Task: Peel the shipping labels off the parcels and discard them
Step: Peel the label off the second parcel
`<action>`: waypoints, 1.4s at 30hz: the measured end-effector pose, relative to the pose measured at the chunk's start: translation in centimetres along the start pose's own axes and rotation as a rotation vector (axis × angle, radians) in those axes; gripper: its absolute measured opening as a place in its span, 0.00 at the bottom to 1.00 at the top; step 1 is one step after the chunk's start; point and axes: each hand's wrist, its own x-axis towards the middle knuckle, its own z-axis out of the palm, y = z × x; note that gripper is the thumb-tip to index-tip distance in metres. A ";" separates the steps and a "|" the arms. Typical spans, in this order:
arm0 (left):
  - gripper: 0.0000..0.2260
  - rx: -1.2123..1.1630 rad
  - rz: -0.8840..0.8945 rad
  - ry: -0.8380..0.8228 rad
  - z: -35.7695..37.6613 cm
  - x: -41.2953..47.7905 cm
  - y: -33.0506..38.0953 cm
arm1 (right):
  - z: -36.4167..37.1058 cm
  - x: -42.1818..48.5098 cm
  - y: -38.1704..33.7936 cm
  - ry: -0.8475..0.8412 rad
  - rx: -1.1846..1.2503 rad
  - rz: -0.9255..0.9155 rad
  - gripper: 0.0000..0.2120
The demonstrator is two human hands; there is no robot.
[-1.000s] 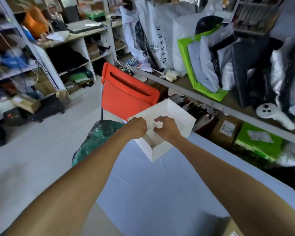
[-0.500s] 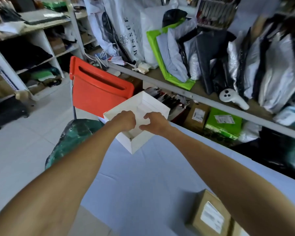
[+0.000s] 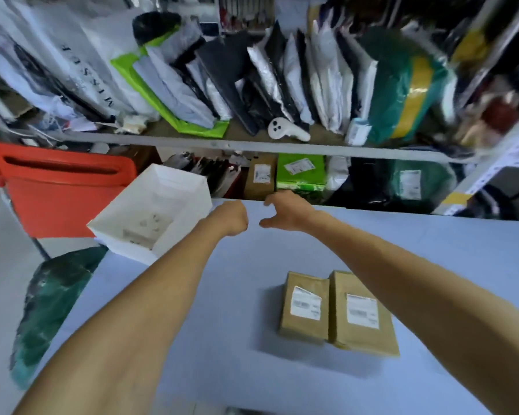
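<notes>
By the table's (image 3: 222, 295) far edge, left hand (image 3: 232, 218) is fisted, right hand (image 3: 285, 209) loosely spread.

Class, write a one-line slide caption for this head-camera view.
Left hand and right hand hover beside the white bin; two labelled parcels wait on the table.

Brown left parcel (image 3: 304, 327) just beside right parcel (image 3: 363, 336), flat, labels (image 3: 306, 303) up; open white box (image 3: 180, 187) beyond-left.

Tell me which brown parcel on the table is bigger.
The right parcel, next to the right forearm; it is longer and wider than the left parcel.
</notes>
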 end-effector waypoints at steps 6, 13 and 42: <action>0.11 0.021 0.164 0.004 4.1 -0.8 11.6 | -1.7 -9.0 10.9 0.037 0.000 0.182 0.28; 0.10 0.052 0.232 -0.105 11.6 -2.4 23.7 | -0.3 -19.2 21.7 -0.051 -0.005 0.269 0.30; 0.24 -0.286 0.041 0.092 30.0 -7.9 19.5 | 16.1 -24.7 23.4 -0.185 0.594 0.452 0.44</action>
